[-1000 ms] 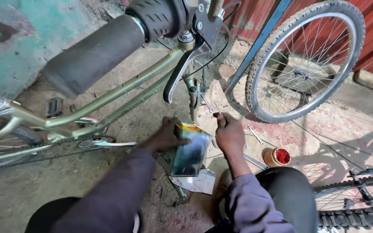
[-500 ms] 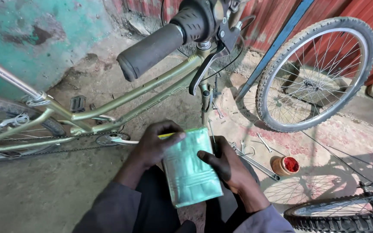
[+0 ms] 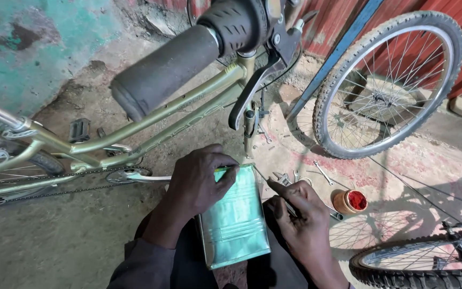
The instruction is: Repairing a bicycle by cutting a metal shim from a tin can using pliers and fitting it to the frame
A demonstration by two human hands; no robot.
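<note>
The one green tin (image 3: 235, 222) has tilted since; left hand (image 3: 199, 182) fingers pinching its top.

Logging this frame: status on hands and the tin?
Left hand grips top of green metal tin on the lap. Right hand holds thin tool at tin's right edge. Bike handlebar grip overhead; red-filled pot beside.
</note>
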